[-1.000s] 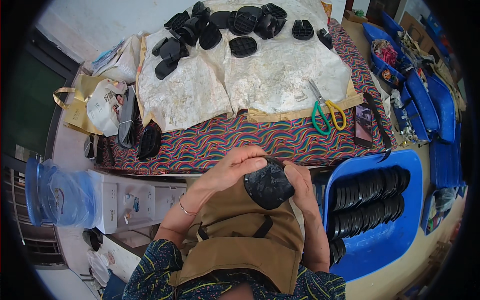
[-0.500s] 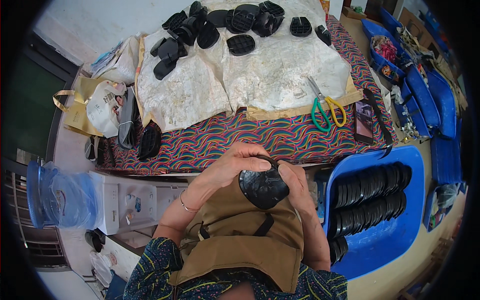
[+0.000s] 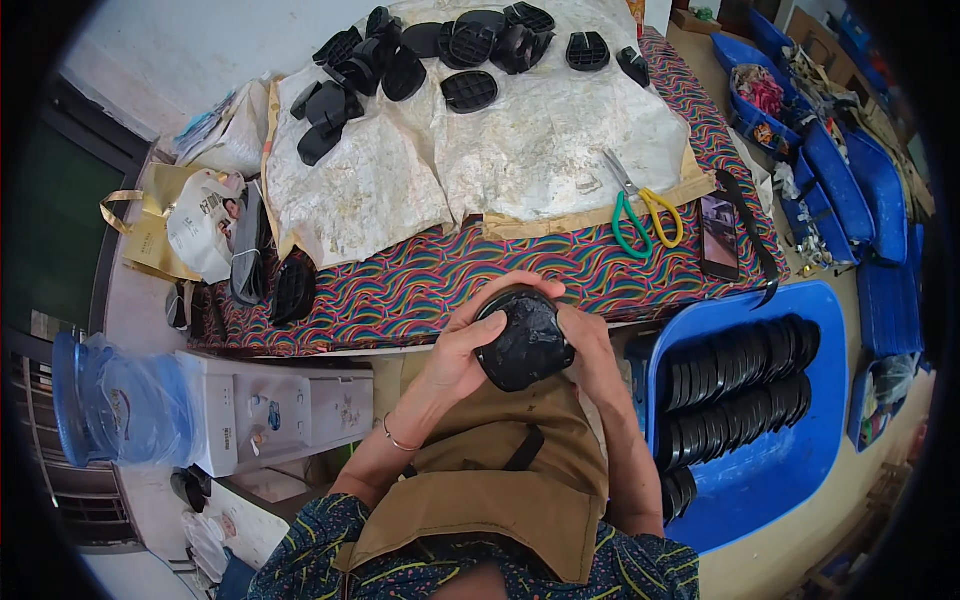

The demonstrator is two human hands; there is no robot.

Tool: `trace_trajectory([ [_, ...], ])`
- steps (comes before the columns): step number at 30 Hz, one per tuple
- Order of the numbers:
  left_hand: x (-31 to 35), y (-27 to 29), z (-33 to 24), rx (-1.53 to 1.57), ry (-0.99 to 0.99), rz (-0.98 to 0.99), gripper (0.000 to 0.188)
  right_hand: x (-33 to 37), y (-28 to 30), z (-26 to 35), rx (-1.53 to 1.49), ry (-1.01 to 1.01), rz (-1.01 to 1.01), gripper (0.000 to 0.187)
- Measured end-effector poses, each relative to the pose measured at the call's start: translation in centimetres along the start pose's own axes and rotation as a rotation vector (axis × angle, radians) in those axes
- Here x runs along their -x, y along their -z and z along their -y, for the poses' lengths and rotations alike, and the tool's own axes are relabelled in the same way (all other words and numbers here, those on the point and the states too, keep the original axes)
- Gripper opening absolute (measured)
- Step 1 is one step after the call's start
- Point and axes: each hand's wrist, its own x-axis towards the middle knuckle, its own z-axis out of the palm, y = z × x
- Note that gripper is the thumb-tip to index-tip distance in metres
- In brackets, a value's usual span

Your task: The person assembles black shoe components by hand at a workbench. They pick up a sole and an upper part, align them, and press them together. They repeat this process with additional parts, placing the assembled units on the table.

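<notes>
A black rounded plastic piece (image 3: 528,348) with a shiny, scuffed face is held in front of my apron (image 3: 480,500). My left hand (image 3: 458,352) is closed on its left side, thumb across the face and fingers reaching behind the top edge. On the opposite edge my right hand (image 3: 592,352) grips it too; some of its fingers are hidden behind the piece. Similar black pieces (image 3: 470,92), several showing a gridded side, lie on a stained white sheet (image 3: 560,150) across the table.
Rows of black pieces (image 3: 735,360) stand in a blue tub (image 3: 765,490) at the right. Green-and-yellow-handled scissors (image 3: 638,212), a phone (image 3: 718,235) and a black strap (image 3: 762,245) lie at the table's right. Bags (image 3: 155,225) and a water dispenser (image 3: 290,410) stand left.
The black piece has risen slightly in view and turned its face more fully upward. My left thumb has shifted from its top edge to its left side.
</notes>
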Motion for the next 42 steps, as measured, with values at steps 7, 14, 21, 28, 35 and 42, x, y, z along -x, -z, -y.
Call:
trace_trajectory([
  [7,-0.2,-0.3,0.2,-0.106,-0.095,0.043,0.052,-1.4,-0.4,1.6,-0.012,-0.065,0.072,0.042],
  [14,-1.2,0.2,-0.2,0.207,-0.166,-0.151,0.034,-0.4,-4.9,-2.0,-0.211,0.027,-0.305,0.050],
  [21,-2.0,-2.0,-0.4,0.338,-0.120,-0.070,0.045,-0.8,-5.9,-1.8,-0.200,0.201,-0.500,0.050],
  [28,-1.7,-2.3,-0.5,0.370,-0.151,-0.123,0.042,-0.1,-6.0,0.8,-0.189,0.143,-0.324,0.050],
  [35,0.5,-3.1,-0.2,0.361,-0.218,-0.198,0.044,2.9,-7.1,0.1,0.227,0.312,-0.260,0.086],
  [42,2.6,-5.6,0.5,0.304,-0.356,-0.218,0.050,4.9,-8.8,0.3,0.243,0.423,-0.359,0.086],
])
